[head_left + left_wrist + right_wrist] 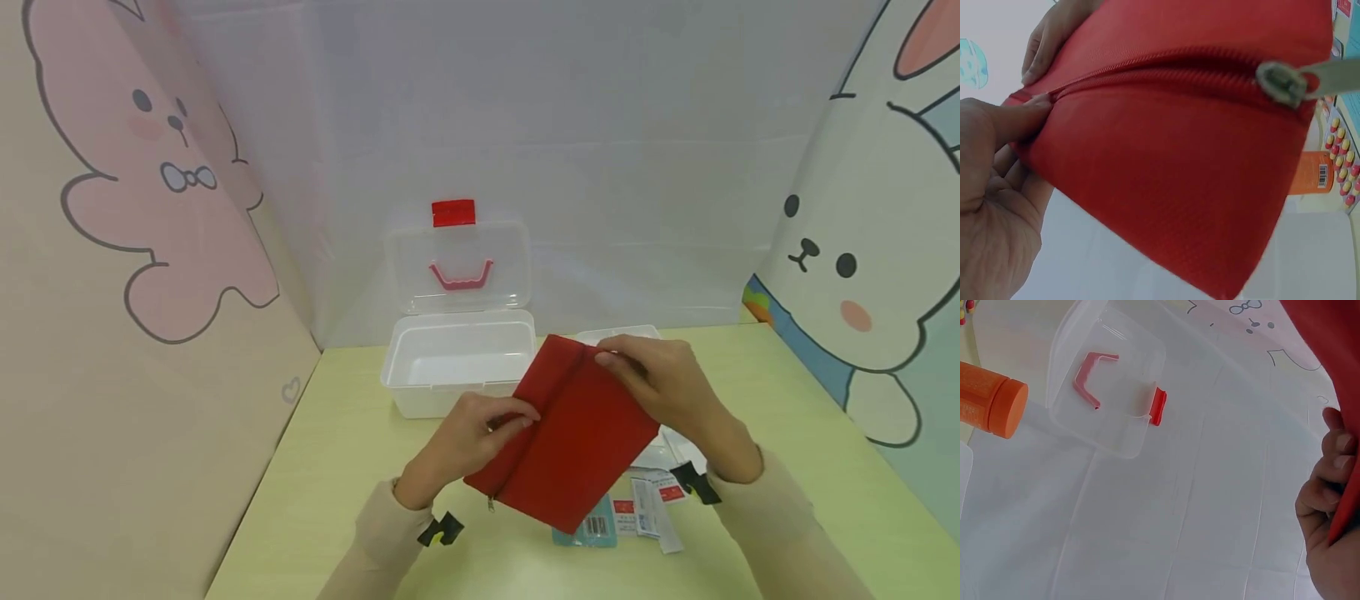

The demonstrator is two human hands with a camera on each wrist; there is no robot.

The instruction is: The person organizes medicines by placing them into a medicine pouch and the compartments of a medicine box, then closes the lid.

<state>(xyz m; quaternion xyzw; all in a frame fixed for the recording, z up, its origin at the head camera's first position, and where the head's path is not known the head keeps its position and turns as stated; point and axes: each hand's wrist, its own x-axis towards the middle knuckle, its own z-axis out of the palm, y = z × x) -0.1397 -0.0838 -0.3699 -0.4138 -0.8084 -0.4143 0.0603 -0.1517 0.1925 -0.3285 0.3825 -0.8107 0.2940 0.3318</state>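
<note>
Pinching the red pouch (581, 442) with left grip (467, 437) and right grip (663, 382); might bunch the fabric and jam the zipper (1172, 72) by pulling unevenly.

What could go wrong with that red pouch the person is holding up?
1. The zipper teeth stand apart beside the zipper pull, so anything inside might slip out if the red pouch tips further; its contents can't be seen.
2. In the head view, the pouch's lower corner overlaps the small packets, so lowering it there could push them about.
3. The orange bottle doesn't show in the head view, so it might get bumped unnoticed.
</note>
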